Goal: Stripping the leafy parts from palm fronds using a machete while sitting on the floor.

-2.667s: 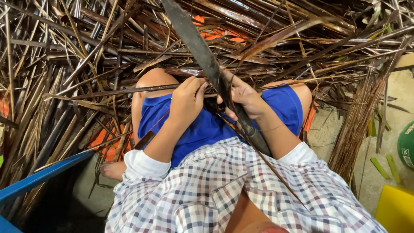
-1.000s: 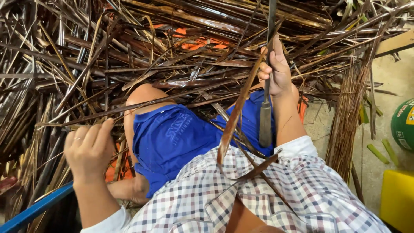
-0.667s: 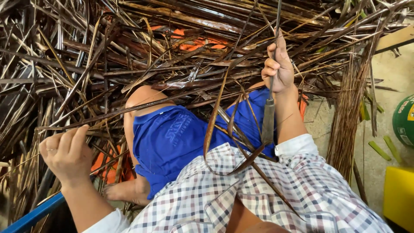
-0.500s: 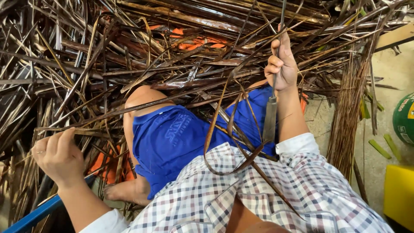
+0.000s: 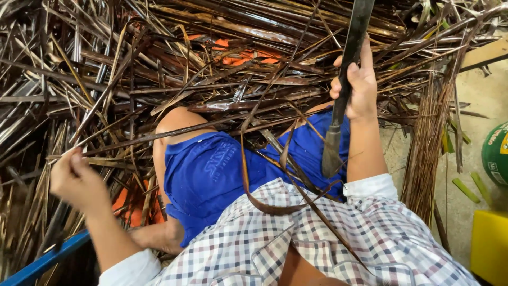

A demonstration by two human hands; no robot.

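Head view: both hands are busy over a heap of dried palm fronds.
Right hand point(image 5: 355, 87) fingers point(image 5: 338, 85) clenched round a dark flat stalk point(image 5: 344, 90), held upright above the blue shorts point(image 5: 211, 175); its lower end hangs by the right thigh. Left hand point(image 5: 76, 177) pinches a thin strip point(image 5: 159, 136) that runs off across the pile point(image 5: 159, 69). A brown strip point(image 5: 264, 204) curls over the checked shirt point(image 5: 296, 249). Yellow container point(image 5: 489, 243) at the right edge, contents hidden.
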